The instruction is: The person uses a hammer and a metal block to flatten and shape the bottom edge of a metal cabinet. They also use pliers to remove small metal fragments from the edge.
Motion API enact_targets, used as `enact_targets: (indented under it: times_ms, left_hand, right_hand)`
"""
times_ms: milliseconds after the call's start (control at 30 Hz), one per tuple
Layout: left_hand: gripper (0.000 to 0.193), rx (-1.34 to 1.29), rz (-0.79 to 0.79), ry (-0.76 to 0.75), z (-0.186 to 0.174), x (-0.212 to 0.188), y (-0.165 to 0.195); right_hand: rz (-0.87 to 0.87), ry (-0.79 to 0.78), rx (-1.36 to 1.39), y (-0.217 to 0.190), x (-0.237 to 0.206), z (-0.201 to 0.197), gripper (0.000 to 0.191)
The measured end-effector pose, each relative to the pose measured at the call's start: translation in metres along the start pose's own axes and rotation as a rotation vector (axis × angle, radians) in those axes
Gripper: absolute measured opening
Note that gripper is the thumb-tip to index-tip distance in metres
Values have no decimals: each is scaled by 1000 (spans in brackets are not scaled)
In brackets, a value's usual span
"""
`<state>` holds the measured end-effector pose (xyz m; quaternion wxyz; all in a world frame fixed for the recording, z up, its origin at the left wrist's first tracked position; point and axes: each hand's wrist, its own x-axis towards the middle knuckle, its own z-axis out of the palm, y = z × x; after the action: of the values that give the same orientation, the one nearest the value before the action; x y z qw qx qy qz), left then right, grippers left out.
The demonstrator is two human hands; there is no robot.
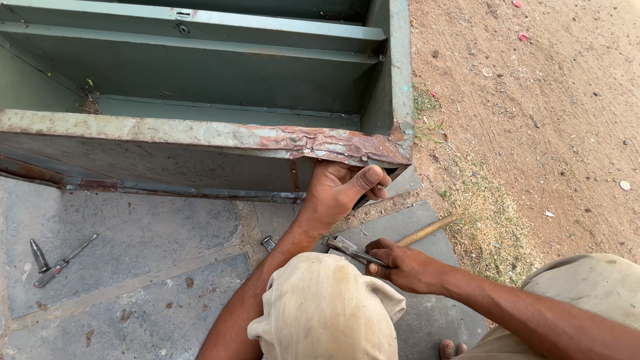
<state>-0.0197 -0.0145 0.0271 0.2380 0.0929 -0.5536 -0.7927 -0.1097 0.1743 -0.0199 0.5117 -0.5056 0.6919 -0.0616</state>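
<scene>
The left hand (340, 190) is curled in a tight grip around the lower corner of the metal cabinet (200, 87), thumb lying across the front and fingers tucked under the rusted rim. The right hand (403, 267) is closed on a pair of pliers (350, 249), whose steel nose points toward the cabinet, just below the left wrist. Beside the right hand, a wooden handle (427, 230) runs away from the cabinet toward the grass patch (487, 233).

The cabinet lies on its side, grey-green, open face up, with shelves showing inside. Its near edge is badly rusted, the paint flaked and the sheet crumpled at the gripped corner.

Well to the left of that corner, on the stone slabs (133, 227), lie a screwdriver (63, 262) and a short punch (39, 255). A small metal piece (268, 243) sits near the left forearm.
</scene>
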Motion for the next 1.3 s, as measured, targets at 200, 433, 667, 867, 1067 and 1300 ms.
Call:
enact_targets:
  times_ms: [200,433,667,867,1067,1300]
  left_hand:
    - [26,143,-102,-108,-6,3,-11]
    - [37,494,-236,-137,-72,-29,-49]
    - [27,937,-541,119,-124,-96,-99]
    - [54,1474,-310,-113,-83,-179,-146]
    - [90,1531,-394,-118,-38,-181,-194]
    - [85,1448,-560,-148,-45,-150,-176]
  right_hand:
    - [-257,-104,370,-4,6,-5,50]
    - [-245,-251,516,7,35,1,43]
    - [-373,-145,612,44,52,55,46]
    - [18,-68,521,86,70,66,53]
    - [76,93,483,107,102,58,46]
    - [119,140,479,96,105,69,45]
